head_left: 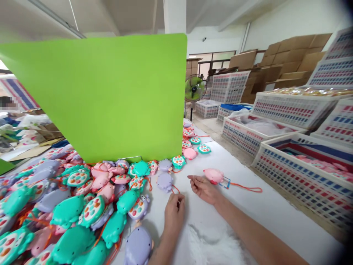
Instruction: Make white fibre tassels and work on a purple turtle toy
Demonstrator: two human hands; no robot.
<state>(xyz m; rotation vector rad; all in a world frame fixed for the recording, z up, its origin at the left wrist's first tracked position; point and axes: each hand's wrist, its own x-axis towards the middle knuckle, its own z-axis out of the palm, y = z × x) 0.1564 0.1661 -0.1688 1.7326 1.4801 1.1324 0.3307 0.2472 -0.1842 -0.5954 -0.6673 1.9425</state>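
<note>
My left hand point(173, 212) rests on the white table point(248, 213) with its fingers curled, pinching the orange cord point(175, 190) of a purple animal-shaped toy point(164, 182) just beyond it. To its right, my right hand point(203, 189) lies palm up with the fingers apart and nothing in them. It sits right beside a pink toy point(213, 176); I cannot tell whether they touch. That toy carries a small tag point(225, 182) and an orange cord loop point(246, 188) trailing right.
A large heap of teal, pink and purple toys point(68, 206) covers the table's left half. A green upright board point(110, 99) stands behind it. White plastic crates point(300, 165) line the right side, with cardboard boxes and a fan point(194, 88) beyond.
</note>
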